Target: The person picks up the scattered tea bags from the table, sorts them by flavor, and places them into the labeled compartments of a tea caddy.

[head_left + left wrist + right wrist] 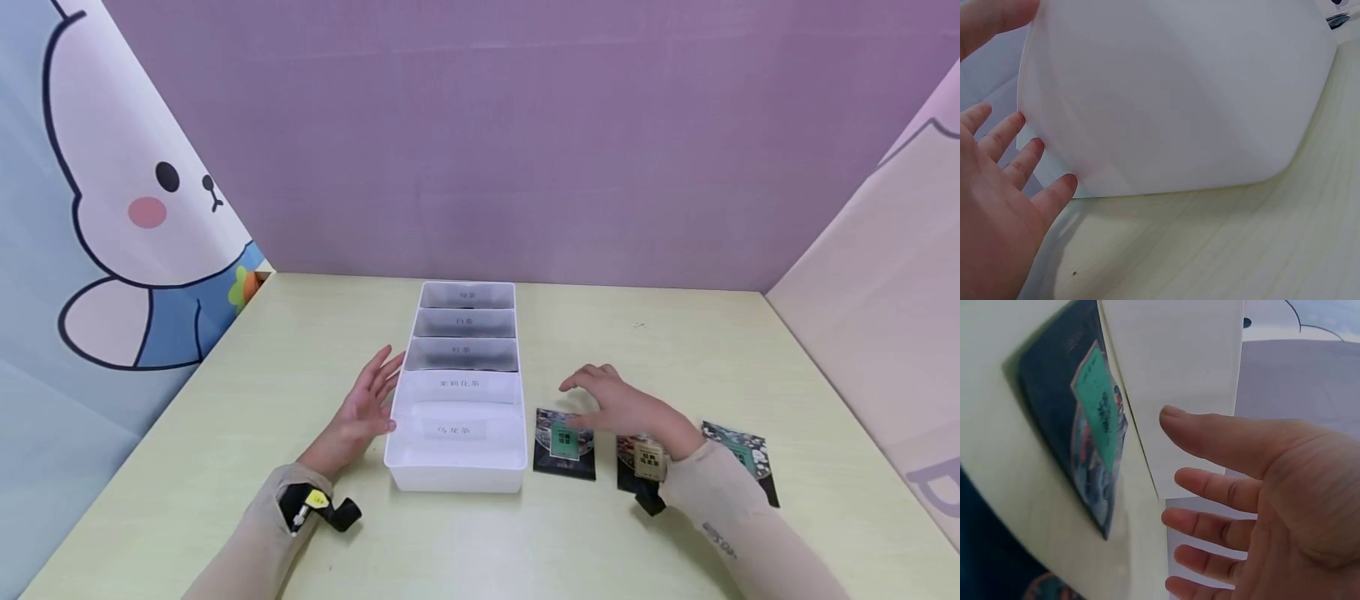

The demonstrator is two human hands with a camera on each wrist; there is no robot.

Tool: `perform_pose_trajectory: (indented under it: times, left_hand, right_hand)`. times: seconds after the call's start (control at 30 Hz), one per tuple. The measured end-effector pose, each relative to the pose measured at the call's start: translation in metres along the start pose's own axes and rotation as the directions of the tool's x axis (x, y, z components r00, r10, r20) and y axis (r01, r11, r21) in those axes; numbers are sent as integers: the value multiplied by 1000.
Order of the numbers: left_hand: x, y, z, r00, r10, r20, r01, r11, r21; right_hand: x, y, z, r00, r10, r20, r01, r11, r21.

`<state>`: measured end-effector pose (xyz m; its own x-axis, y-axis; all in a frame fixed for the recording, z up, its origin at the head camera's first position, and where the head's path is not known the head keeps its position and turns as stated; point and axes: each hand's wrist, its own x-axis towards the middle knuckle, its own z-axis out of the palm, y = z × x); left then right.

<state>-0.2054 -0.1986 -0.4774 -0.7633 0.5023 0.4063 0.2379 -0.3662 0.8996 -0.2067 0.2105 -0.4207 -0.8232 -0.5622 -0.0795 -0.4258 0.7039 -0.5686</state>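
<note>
A long white plastic box (457,479) with several labelled compartments stands in the middle of the table. My left hand (360,421) is at its left side, fingers spread; in the left wrist view the fingertips (1067,182) meet the box wall. To the right of the box lies a dark sachet with a green label (564,442). My right hand (622,404) hovers by that sachet with its fingers extended, holding nothing. Under the right wrist, a sachet with a tan label (648,461) is partly hidden.
Farther right, another sachet with a teal label (742,454) is partly covered by the right sleeve. A purple partition (487,167) closes off the back of the table (637,333). Printed panels stand at both sides, the left one showing a cartoon rabbit (150,192).
</note>
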Motion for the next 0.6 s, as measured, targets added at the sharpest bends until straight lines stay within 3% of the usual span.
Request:
perform_pose_trajectory:
  times: [0.27, 0.4, 0.6]
  left_hand:
    - [0, -1, 0, 1000, -1, 0, 1, 1000, -1]
    - [0, -1, 0, 1000, -1, -1, 1, 1000, 5]
    - [1, -1, -1, 1000, 4, -3, -4, 1000, 0]
  right_hand:
    - [2, 4, 8, 999, 14, 43, -11, 998, -67]
    - [2, 4, 11, 997, 59, 53, -53, 993, -110]
    - [-1, 1, 12, 995, 74, 61, -67, 991, -115]
